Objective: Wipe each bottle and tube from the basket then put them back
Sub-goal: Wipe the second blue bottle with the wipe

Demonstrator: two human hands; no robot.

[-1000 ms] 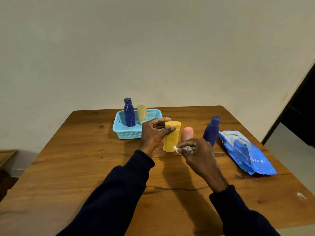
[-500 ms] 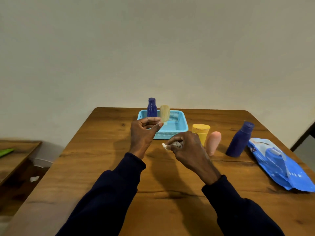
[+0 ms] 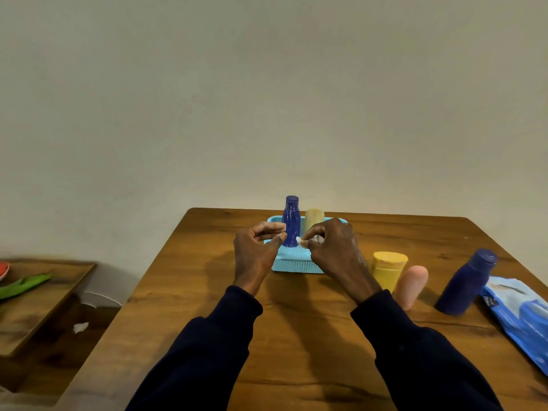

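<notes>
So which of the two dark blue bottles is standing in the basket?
The far bottle, left of the beige tube; the near bottle stands on the table, beside the blue pack.

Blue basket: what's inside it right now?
A dark blue bottle and a pale yellow tube stand in the basket. The right hand covers its right part, so anything there is hidden.

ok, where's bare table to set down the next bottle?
Bare wood left of the basket, out to the table edge; also the far right corner. Crowded at right: yellow tube, pink tube, blue bottle, wipes pack in a row.
</notes>
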